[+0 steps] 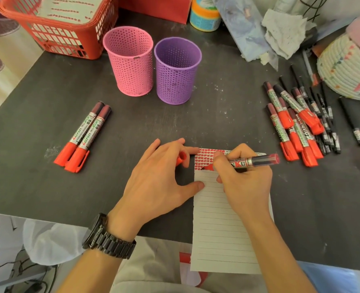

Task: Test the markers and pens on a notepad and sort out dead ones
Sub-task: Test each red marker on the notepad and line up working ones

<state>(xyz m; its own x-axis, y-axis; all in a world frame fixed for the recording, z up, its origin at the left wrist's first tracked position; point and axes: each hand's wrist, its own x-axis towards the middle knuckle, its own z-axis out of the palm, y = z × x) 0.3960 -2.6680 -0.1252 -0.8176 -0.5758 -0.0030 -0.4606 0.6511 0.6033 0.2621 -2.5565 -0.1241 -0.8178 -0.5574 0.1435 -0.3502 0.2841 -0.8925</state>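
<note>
Barely started: 2 markers (82, 137) seem sorted at left, my right hand (244, 182) grips a marker (253, 161) on the notepad (221, 229), the pile (297, 123) at right untested.

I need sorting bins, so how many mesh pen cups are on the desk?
2: the pink cup at the back, left of centre, and the purple cup close on its right.
</note>
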